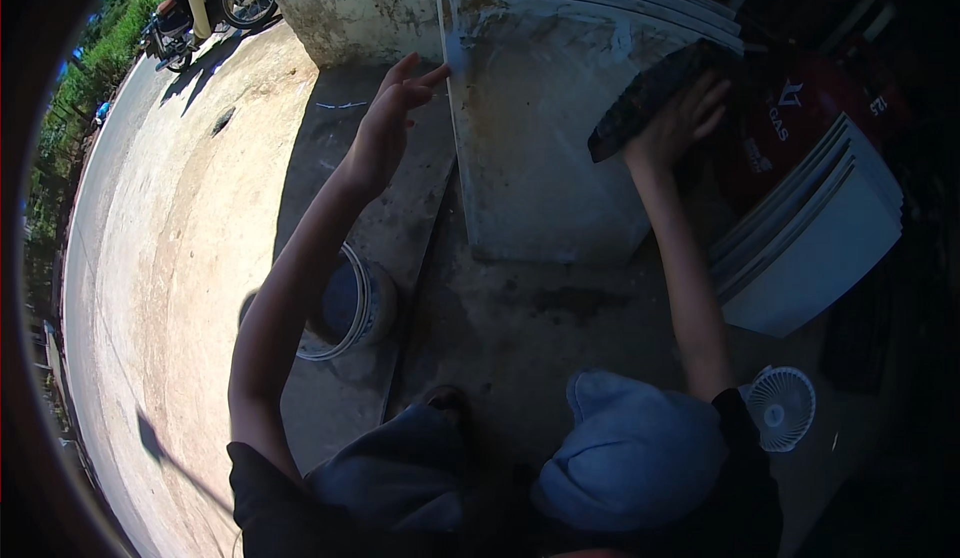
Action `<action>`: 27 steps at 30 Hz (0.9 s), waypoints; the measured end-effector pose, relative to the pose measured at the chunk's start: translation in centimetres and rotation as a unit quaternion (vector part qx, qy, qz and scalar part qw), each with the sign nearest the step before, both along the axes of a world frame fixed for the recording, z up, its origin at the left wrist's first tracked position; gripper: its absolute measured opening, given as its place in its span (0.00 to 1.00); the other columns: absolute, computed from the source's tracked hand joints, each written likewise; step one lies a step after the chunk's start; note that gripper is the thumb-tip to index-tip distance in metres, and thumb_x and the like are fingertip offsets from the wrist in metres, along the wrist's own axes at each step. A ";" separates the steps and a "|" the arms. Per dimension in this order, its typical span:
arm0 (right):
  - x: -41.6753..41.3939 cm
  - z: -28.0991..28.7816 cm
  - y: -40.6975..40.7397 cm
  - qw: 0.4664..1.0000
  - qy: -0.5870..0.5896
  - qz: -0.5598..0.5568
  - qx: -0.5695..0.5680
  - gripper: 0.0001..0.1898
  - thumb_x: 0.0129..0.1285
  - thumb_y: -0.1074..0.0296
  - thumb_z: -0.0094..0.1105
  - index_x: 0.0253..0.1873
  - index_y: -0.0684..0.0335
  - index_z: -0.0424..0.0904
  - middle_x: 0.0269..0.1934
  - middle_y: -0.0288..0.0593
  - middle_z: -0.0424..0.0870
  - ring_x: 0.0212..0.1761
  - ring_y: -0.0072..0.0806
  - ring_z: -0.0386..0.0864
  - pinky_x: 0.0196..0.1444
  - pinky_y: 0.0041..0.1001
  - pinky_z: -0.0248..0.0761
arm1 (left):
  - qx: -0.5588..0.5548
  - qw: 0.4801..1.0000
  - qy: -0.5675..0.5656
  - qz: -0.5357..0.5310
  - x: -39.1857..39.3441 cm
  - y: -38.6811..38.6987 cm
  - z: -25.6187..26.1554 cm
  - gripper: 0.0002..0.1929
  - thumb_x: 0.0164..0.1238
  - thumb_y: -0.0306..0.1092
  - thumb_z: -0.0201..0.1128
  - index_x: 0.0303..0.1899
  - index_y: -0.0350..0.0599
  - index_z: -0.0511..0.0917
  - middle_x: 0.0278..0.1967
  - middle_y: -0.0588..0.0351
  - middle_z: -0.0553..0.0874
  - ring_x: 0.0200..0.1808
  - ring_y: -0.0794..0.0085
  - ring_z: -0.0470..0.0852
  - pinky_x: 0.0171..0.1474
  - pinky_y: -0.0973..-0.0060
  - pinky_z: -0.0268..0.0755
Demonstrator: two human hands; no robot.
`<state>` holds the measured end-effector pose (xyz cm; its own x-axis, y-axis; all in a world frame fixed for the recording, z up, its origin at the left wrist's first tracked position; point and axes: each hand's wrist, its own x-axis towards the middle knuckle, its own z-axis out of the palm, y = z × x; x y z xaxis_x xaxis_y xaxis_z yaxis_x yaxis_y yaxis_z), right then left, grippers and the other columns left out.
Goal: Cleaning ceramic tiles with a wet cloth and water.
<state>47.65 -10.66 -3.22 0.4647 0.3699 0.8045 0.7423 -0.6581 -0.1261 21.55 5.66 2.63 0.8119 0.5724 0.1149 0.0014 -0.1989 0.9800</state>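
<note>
A dirty white panel (540, 130), perhaps a large tile, leans at the front of a stack of similar panels. Dark smears mark its upper part, and its lower edge is on the floor. My right hand (679, 119) is pressed on a dark cloth (634, 112) at the panel's upper right side. Some of the cloth is lost in shadow. At the left edge of the panel is my left hand (386, 123), fingers apart, with a fingertip at the edge and nothing in its grasp.
A bucket (365, 299) with dark contents stands below my left forearm. On the right, more white panels (810, 258) lean by a red gas cylinder (787, 115). A small white fan (780, 408) sits near my right elbow. A motorcycle (199, 7) is parked outside, beyond a stained wall (360, 10).
</note>
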 end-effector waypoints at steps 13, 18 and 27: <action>-7.8 2.9 9.1 0.963 -0.104 0.243 -0.049 0.32 0.62 0.55 0.49 0.71 0.53 0.56 0.69 0.40 0.60 0.72 0.30 0.54 0.70 0.43 0.40 | -0.209 0.977 -0.048 0.000 -0.6 1.3 -1.1 0.40 0.56 0.55 0.39 0.70 0.42 0.53 0.68 0.62 0.65 0.49 0.72 0.65 0.52 0.70 0.51; -9.8 3.0 11.8 0.937 -0.138 0.316 -0.056 0.31 0.62 0.56 0.49 0.71 0.47 0.55 0.68 0.34 0.62 0.68 0.24 0.60 0.70 0.39 0.42 | -0.290 0.951 -0.095 -0.045 -0.5 2.6 -3.1 0.37 0.58 0.54 0.38 0.69 0.45 0.56 0.66 0.61 0.67 0.51 0.74 0.68 0.51 0.71 0.52; -9.3 -2.8 8.3 0.825 -0.086 0.519 -0.209 0.31 0.61 0.62 0.50 0.70 0.50 0.56 0.58 0.40 0.72 0.62 0.32 0.67 0.62 0.34 0.59 | -0.035 0.961 0.032 0.273 -7.9 7.8 -7.5 0.29 0.66 0.56 0.41 0.62 0.47 0.62 0.49 0.54 0.84 0.53 0.67 0.74 0.57 0.65 0.52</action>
